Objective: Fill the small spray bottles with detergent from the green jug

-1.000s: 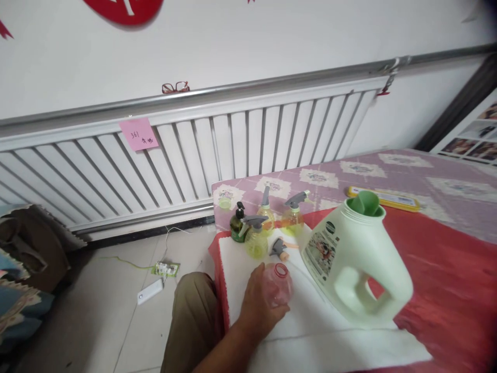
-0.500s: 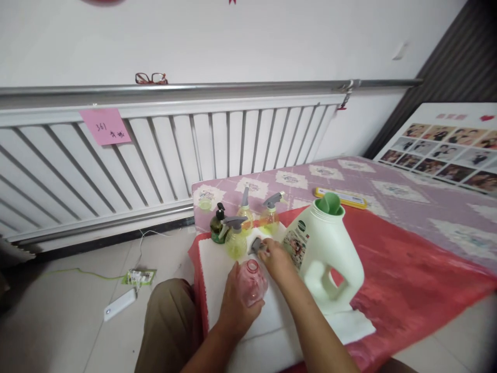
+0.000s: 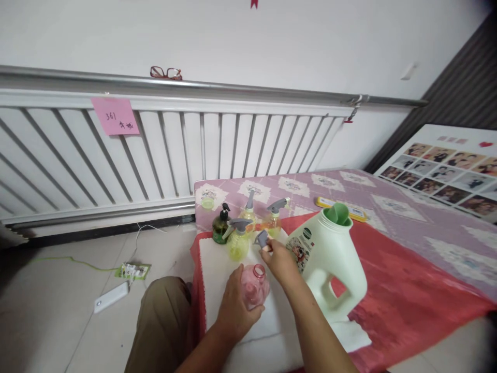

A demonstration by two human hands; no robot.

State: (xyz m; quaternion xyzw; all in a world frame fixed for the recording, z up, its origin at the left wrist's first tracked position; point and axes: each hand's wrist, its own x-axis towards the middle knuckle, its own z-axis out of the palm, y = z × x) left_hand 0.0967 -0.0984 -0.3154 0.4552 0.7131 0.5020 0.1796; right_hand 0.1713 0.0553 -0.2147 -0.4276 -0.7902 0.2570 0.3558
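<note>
My left hand point(image 3: 235, 305) is wrapped round a small pink clear bottle point(image 3: 254, 285) with an open neck, standing on a white towel point(image 3: 217, 274). Just beyond it, my right hand point(image 3: 281, 261) pinches a grey spray trigger head point(image 3: 262, 239) lifted slightly off the towel. A large pale green detergent jug point(image 3: 330, 259) with an open green spout stands right of my right hand.
Behind the towel stand three yellow-green spray bottles point(image 3: 237, 241) and a dark pump bottle point(image 3: 219, 226). A red cloth point(image 3: 411, 290) and purple patterned cover point(image 3: 388, 191) lie on the surface, with a yellow flat item point(image 3: 357, 210). A white radiator point(image 3: 155, 150) lines the wall; a power bank point(image 3: 111, 297) lies on the floor.
My right hand let go of the jug, which now stands upright, reached to the grey trigger head and picked it up. The left hand stays on the pink bottle.
</note>
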